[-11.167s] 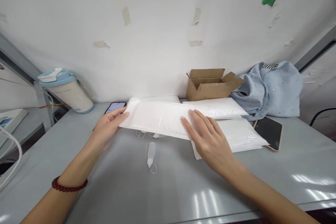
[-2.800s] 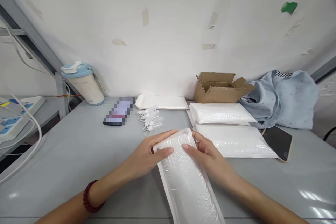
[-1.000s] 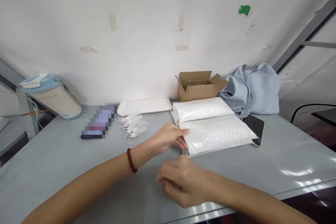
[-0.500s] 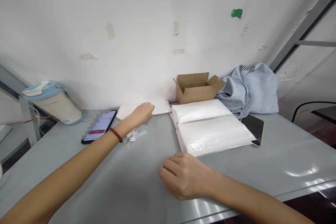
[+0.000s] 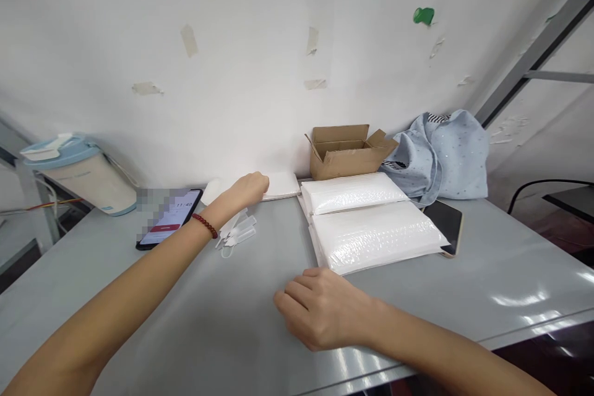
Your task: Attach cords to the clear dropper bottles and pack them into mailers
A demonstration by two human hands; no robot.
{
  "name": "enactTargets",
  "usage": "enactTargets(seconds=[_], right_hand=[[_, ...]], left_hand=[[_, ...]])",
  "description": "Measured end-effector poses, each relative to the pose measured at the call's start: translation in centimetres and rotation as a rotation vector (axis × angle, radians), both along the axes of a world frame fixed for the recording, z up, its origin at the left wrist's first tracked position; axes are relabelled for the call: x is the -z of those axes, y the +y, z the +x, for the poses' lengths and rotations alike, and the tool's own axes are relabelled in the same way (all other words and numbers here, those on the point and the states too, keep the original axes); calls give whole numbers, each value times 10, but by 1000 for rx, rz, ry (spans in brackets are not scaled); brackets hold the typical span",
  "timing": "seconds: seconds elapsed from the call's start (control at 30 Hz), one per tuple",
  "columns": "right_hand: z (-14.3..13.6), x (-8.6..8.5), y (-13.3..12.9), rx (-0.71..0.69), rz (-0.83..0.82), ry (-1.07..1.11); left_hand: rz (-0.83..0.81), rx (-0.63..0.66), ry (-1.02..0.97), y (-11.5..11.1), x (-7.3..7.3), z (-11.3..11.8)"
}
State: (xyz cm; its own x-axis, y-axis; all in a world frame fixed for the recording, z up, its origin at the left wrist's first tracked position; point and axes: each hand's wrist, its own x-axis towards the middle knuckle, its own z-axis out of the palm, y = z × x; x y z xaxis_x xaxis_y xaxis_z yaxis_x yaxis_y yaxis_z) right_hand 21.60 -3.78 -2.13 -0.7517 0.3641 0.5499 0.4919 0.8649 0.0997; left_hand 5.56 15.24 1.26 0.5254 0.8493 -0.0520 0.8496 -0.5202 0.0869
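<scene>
My left hand [image 5: 250, 189], with a dark red bead bracelet [image 5: 205, 226] at the wrist, is closed over a flat white stack [image 5: 284, 185] against the wall. Its fingertips are hidden, so I cannot see whether it grips anything. Below that wrist lie several small clear plastic pieces with white loops [image 5: 242, 230]. My right hand [image 5: 320, 309] rests near the table's front as a loose fist, with nothing showing in it. Just beyond it are white bubble mailers [image 5: 380, 237] in two overlapping piles, apart from the hand.
An open cardboard box [image 5: 350, 161] stands behind the mailers, beside a light blue cloth bag [image 5: 459, 158]. One phone [image 5: 446, 223] lies partly under the mailers' right side. Another phone [image 5: 169, 219], screen lit, is at left near a cream tumbler [image 5: 95, 179]. The grey table [image 5: 223, 315] ends at the front edge.
The view has shifted slightly, moving the scene a little left and up. Both hands keep nearly the same pose and place on the table.
</scene>
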Motion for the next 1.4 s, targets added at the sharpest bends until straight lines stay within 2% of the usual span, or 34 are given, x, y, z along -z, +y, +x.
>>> enactTargets(seconds=[0.27,0.37,0.47,0.63,0.73,0.8,0.87,0.97,1.03,1.17,1.23,1.27,1.33,1.37,1.4], right_hand=[[-1,3,0,-4,-1,-6],[-1,4,0,5,-4,-20],[-1,3,0,1,6,-10],[1,-8,1,18,39,108],[3,-14,2,103,88,234],[2,-13,2,208,152,269],[0,-9,3,337,224,221],[-4,1,4,474,279,74],[-3,5,7,485,295,2],[5,4,13,483,320,-43],[8,2,14,486,316,-36],[9,1,14,481,313,-27],[10,-1,13,464,305,-1],[10,-1,13,454,298,10],[9,-1,12,444,287,15]], left_hand=[[71,-5,317,-13,14,19],[135,-34,352,-9,11,26],[266,-63,347,-11,0,28],[527,-78,296,-33,-21,9],[664,-71,265,-58,-22,-16],[939,64,150,-80,-15,-30],[1071,267,54,-105,-6,-40],[1070,497,-58,-134,11,-47],[1038,515,-123,-141,20,-50],[999,313,-240,-130,30,-69],[967,122,-386,-119,29,-82],[929,-33,-477,-115,26,-89],[680,-346,-616,-109,16,-103],[485,-483,-705,-107,11,-110],[247,-566,-808,-106,5,-117]])
